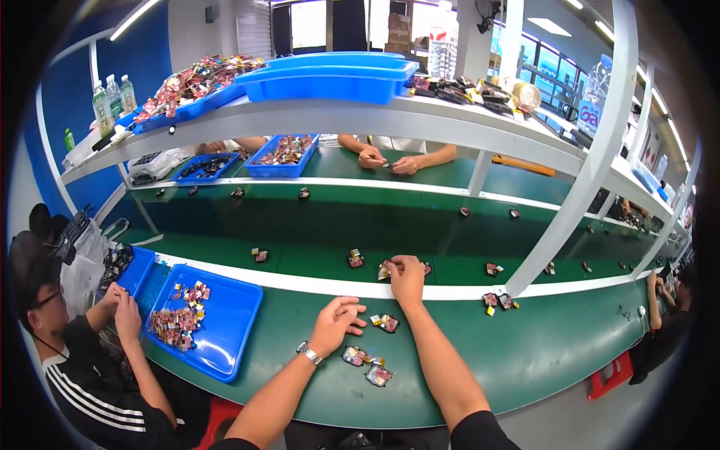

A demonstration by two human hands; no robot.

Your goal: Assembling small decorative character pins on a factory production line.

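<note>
My right hand (407, 280) reaches over the white rail at the edge of the green conveyor belt, fingers bent down and closed on a small red-and-silver electronic assembly (385, 271). Part of another piece shows at the right side of its fingers. Closer in, my left hand (339, 322), with a metal watch on the wrist, hovers over the green table with loosely curved fingers apart and nothing in them. Just right of its fingertips lies an electronic assembly (385, 323) with a yellow tab. Nearer me are further assemblies, one silver-faced (379, 375) and one reddish (354, 355).
A blue tray (247, 315) with piled assemblies stands at left, beside a seated co-worker (82, 375). More assemblies (355, 259) are spaced along the belt. A white shelf frame (577, 202) rises at right, its shelf holding blue trays (322, 82). Another person's hands (390, 163) work across the belt.
</note>
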